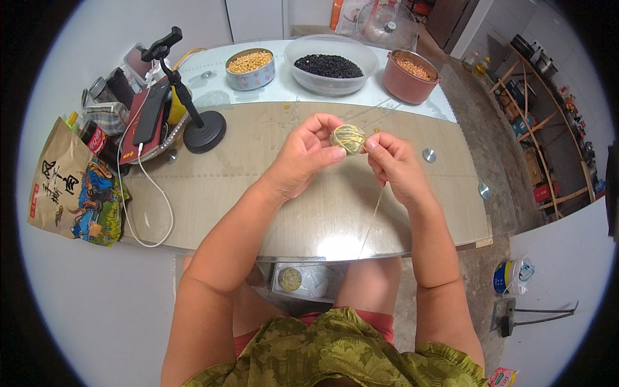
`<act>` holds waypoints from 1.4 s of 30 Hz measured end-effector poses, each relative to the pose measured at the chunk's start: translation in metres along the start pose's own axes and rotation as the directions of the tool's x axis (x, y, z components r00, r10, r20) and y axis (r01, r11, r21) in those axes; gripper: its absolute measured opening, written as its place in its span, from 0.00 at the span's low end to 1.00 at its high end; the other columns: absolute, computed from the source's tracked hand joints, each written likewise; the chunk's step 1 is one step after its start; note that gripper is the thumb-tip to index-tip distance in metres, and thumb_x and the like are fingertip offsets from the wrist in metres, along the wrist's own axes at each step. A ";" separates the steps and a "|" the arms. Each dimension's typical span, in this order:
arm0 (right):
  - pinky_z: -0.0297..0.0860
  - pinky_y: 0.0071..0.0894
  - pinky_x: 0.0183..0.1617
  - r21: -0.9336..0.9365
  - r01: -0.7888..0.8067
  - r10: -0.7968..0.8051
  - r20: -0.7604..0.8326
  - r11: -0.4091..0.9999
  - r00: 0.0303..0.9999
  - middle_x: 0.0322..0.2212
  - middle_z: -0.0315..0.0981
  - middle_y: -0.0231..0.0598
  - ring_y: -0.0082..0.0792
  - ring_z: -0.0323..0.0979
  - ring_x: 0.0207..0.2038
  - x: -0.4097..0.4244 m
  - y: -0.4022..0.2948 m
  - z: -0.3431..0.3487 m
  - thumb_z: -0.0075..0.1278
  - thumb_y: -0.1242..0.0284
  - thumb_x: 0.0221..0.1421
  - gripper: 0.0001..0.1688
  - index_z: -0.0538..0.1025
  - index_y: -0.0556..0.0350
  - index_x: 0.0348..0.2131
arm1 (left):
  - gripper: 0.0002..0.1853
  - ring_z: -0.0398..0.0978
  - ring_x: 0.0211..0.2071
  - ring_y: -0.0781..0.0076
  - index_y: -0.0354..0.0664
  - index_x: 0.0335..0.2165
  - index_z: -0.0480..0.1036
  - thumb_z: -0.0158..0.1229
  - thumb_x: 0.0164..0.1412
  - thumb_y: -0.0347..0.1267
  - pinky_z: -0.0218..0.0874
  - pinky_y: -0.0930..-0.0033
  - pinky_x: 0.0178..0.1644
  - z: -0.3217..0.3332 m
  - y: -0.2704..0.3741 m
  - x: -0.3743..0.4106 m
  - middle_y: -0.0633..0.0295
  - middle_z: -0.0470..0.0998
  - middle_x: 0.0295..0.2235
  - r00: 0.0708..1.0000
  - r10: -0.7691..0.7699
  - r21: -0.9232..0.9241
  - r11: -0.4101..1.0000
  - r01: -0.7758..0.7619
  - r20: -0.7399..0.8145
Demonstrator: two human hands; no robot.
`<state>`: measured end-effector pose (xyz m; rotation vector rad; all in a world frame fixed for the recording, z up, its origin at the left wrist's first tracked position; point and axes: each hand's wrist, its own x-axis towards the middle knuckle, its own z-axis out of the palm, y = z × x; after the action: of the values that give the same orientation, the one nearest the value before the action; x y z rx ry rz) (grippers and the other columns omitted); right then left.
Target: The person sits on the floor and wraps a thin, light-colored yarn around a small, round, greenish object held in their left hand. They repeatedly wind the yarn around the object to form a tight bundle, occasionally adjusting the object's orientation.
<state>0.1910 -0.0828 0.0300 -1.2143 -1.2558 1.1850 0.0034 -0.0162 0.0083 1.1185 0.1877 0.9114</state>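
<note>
A small ball of yellow-green and grey yarn [348,139] is held above the table by my left hand [312,147], fingers behind it and thumb at its front. My right hand [394,162] pinches the yarn strand [376,208] close to the ball's right side. From under that hand the strand runs down to the table's front edge. A second, rounder yarn ball [290,279] lies below the table in an open white box [309,296] between my knees, beside some whitish plastic.
Along the table's [213,203] far side stand a tin of yellow beans [250,77], a clear plastic bowl of black beans or seeds [331,82] and a reddish pot of tan beans [411,87]. At left are a black phone stand [204,132], a phone [151,116], a white cable [169,208] and a snack bag [72,188].
</note>
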 end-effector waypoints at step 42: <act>0.43 0.13 0.15 0.197 0.199 -0.133 -0.304 0.960 0.943 0.13 0.51 0.17 0.10 0.45 0.14 -0.002 -0.011 -0.027 0.45 0.65 0.60 0.12 0.71 0.54 0.30 | 0.24 0.71 0.40 0.76 0.40 0.41 0.67 0.65 0.42 0.25 0.64 0.72 0.47 -0.004 0.009 -0.010 0.63 0.72 0.39 0.833 -0.206 -0.063 0.959 0.276 0.514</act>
<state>0.2174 -0.0851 0.0423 -1.0458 -0.9572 0.9573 -0.0101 -0.0197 0.0116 1.1391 -0.1617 0.3753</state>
